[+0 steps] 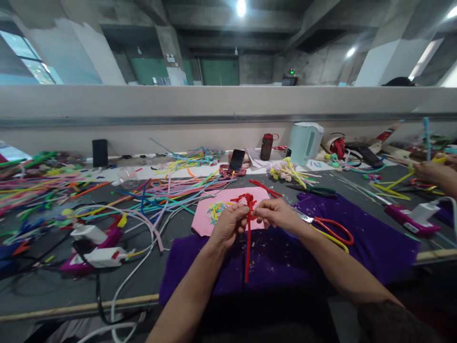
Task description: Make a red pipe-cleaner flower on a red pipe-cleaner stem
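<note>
This looks like a craft workshop set inside a bare industrial hall. A long grey worktable is strewn with heaps of coloured pipe cleaners, purple-and-white glue guns on trailing cables, red-handled scissors and a purple felt cloth. A low grey partition wall runs behind it; beyond stand raw concrete pillars under round ceiling lamps. Another worker's hand, somewhat blurred, shares the bench.

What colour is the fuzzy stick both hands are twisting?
Red: the stick hangs from the left hand and right hand, clearest in the head view.
</note>
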### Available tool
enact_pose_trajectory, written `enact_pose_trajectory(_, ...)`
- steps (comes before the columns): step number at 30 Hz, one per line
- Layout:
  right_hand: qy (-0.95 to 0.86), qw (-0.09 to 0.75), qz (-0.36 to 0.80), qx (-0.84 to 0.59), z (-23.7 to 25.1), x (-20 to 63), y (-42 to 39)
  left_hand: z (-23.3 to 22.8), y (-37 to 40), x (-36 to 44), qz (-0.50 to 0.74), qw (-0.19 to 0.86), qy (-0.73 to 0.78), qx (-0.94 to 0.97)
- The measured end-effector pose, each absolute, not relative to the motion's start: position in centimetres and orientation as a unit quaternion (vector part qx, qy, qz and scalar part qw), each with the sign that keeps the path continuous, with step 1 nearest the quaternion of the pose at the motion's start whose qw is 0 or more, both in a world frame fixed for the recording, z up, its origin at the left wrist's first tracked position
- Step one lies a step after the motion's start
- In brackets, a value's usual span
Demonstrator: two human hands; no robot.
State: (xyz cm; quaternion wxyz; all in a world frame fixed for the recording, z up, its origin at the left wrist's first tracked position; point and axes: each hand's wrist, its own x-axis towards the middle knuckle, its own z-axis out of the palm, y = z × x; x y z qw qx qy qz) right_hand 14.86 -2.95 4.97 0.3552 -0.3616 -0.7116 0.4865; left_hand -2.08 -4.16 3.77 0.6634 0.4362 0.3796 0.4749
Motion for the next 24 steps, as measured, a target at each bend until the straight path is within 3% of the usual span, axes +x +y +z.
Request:
enact_pose_trajectory(14,-0.679,0.352,0.555,-0.327,4.3,13.2,-3.5,3.8,-4.4,-1.5,0.53,0.638,0.372,0.417)
enact_pose_trajectory(24,-0.704,0.352,0.512,-0.343,4.0,13.2,-3.7,3.5,-4.2,-1.7,0.523,0.634,0.38,0.424)
